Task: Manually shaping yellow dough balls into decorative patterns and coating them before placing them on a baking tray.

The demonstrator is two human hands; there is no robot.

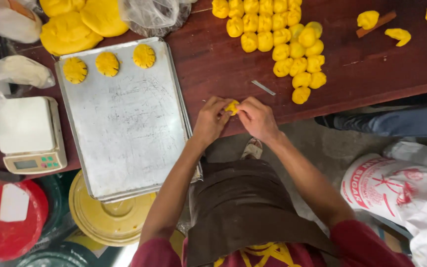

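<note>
Both hands, left hand (212,118) and right hand (255,117), pinch one yellow dough piece (232,107) (beside the metal tray (129,148))

I see short dark-red sleeves, bare forearms, a brown apron (245,207) over a red shirt (268,254) with a yellow print on the chest. No gloves, watch or rings visible.

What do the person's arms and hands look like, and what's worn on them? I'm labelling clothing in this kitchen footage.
Both forearms are bare from above the elbow down. The left hand and right hand wear no gloves, and no rings, watch or bracelets show. Short dark red sleeves cover the upper arms, part of a red shirt with a yellow print. A brown apron hangs over the front.
</note>
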